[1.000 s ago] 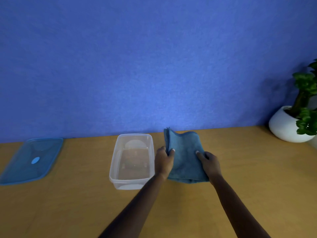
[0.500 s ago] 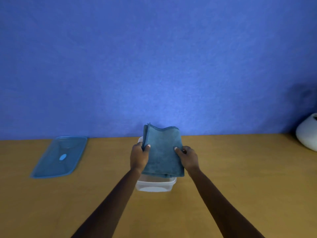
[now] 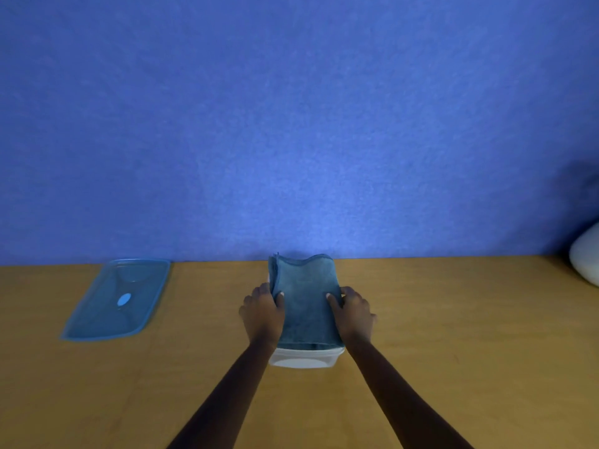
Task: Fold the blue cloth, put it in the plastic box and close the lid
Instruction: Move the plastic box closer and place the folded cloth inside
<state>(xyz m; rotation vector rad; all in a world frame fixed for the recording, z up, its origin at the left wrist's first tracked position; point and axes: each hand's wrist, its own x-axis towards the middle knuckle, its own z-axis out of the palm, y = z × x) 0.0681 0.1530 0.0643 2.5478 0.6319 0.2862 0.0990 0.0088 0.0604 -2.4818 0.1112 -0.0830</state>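
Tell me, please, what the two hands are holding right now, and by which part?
Both hold the folded blue cloth by its long side edges: left hand on the left edge, right hand on the right, over the plastic box.

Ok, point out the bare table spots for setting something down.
Bare table between the right hand and the white pot; a narrower strip between the lid and left hand. Crowded at the plastic box, under the blue cloth.

A staged indoor setup rather than any clear room type: a bare wooden worktop (image 3: 453,351) stands against a plain blue felt-like wall (image 3: 291,124), with a white rounded pot (image 3: 586,264) at the right edge.
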